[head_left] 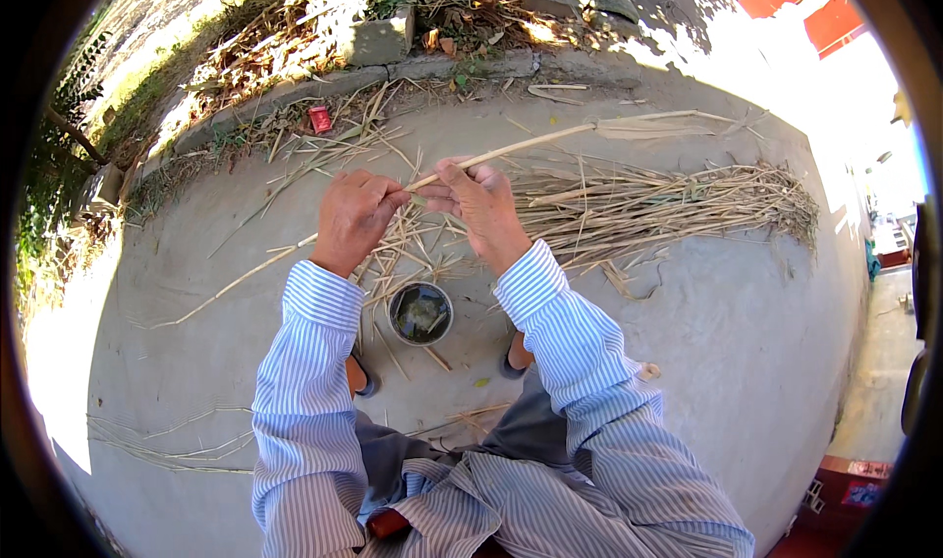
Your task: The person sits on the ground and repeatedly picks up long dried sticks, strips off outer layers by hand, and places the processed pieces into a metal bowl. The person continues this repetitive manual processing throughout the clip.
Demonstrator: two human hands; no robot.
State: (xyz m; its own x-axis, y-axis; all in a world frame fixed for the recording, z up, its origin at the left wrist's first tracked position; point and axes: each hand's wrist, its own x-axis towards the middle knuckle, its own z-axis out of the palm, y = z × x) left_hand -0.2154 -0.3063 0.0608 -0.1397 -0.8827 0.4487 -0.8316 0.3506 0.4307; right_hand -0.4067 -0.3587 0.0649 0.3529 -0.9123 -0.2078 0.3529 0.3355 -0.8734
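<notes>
Out in front of me, my left hand [356,216] and my right hand [485,212] are both closed on a long dry reed stalk [540,141]. It slants up to the right from my fingers and ends in a pale dry leaf [653,126]. A thinner stem [236,281] comes out below my left hand toward the lower left; whether it is the same piece is hidden. Both hands pinch the stalk close together, thumbs on top. Beneath them loose straw pieces [403,249] are strewn over the ground.
A round container [392,324] of dark liquid stands between my feet. To the right lies a large bundle of dry stalks [678,204]. Thin stems [177,450] lie at lower left. A red packet [319,119] sits near the concrete kerb [285,94], with leaf litter behind.
</notes>
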